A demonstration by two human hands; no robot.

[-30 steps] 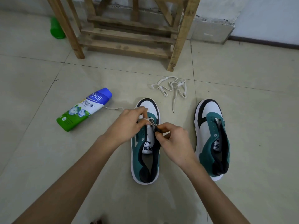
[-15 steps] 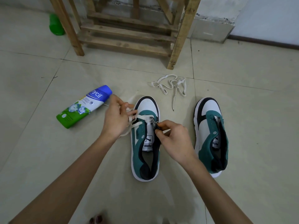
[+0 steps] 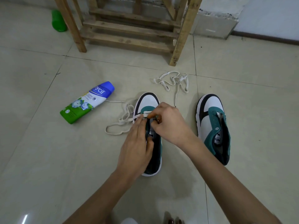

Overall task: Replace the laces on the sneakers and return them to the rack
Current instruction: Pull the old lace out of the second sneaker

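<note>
Two green, white and black sneakers stand on the tiled floor, toes pointing away from me. The left sneaker (image 3: 148, 101) has a cream lace (image 3: 120, 122) running across its front eyelets and lying in loops on the floor to its left. My left hand (image 3: 135, 149) lies along that shoe's left side, fingers outside and thumb inside on the eyelet flap. My right hand (image 3: 169, 125) pinches the lace end over the front eyelets. The right sneaker (image 3: 210, 125) has no lace. A second cream lace (image 3: 174, 81) lies tangled beyond the shoes.
A wooden rack (image 3: 129, 31) stands at the back against the wall. A blue, white and green powder bottle (image 3: 88, 102) lies left of the shoes, touching the lace's far end. A green bottle (image 3: 58, 21) stands behind the rack's left leg.
My left hand let go of the lace it had pulled out to the left and came back onto the shoe's side. My right hand shifted forward to the front eyelets.
</note>
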